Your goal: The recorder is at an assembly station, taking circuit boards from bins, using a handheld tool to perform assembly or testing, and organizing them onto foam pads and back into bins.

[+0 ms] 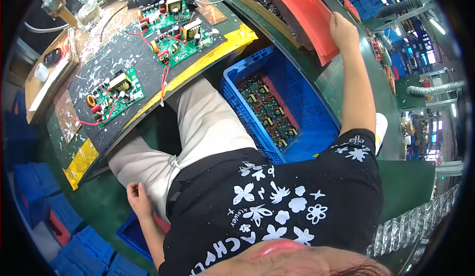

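At the upper right, my right hand (345, 32) is closed on the edge of a long, bendy red sheet (304, 13). The sheet leans over a shallow brown box (277, 13) of small dark parts. My left hand (139, 198) hangs beside my thigh, its fingers loosely bent and a little apart, with nothing seen in it. Three green circuit boards lie on the dark work mat (94, 68): one nearest me (117, 97), one to its right (182, 43) and one farther back (163, 16). Red wires run from them.
Right of my legs, a blue plastic crate (311, 102) holds several populated circuit boards (267, 110) on a red sheet. Yellow tape (208, 55) lines the bench's front edge. Blue bins (84, 251) are stacked at the lower left. A silver flexible duct (415, 224) runs at the lower right.
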The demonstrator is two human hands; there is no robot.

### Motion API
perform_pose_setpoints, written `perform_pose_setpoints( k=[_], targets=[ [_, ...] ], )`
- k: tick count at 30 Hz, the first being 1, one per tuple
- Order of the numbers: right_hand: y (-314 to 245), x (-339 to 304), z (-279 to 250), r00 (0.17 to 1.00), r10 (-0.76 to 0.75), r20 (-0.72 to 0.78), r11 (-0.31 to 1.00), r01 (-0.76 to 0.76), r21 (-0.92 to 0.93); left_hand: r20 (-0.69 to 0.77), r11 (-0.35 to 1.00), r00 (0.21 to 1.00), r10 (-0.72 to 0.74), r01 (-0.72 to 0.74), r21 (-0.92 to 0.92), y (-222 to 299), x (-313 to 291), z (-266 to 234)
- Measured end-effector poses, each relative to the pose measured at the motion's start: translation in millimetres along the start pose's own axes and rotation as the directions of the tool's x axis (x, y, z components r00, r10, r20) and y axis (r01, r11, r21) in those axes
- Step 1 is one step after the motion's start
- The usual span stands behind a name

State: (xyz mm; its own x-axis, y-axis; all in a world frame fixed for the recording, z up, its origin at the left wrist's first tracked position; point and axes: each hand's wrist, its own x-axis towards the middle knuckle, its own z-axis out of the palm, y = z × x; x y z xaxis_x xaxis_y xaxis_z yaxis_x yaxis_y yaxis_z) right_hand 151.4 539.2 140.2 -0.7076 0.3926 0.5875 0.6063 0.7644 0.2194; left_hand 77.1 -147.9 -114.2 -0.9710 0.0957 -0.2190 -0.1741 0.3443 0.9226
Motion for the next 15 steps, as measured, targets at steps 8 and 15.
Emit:
perform_pose_setpoints(
  k=[8, 15],
  targets=[
    [-103, -89, -30, 0.974, -0.219, -0.059, 0.975, 0.220, 0.020, 0.309, 0.966, 0.951, 0.032, 0.050, -0.252, 71, 19, 69],
    [-81, -137, -32, 0.991, 0.044, 0.130, 0.995, -0.055, 0.078, 0.576, 0.982, 0.808, 0.122, -0.013, -0.190, 117, 28, 117]
  ],
)
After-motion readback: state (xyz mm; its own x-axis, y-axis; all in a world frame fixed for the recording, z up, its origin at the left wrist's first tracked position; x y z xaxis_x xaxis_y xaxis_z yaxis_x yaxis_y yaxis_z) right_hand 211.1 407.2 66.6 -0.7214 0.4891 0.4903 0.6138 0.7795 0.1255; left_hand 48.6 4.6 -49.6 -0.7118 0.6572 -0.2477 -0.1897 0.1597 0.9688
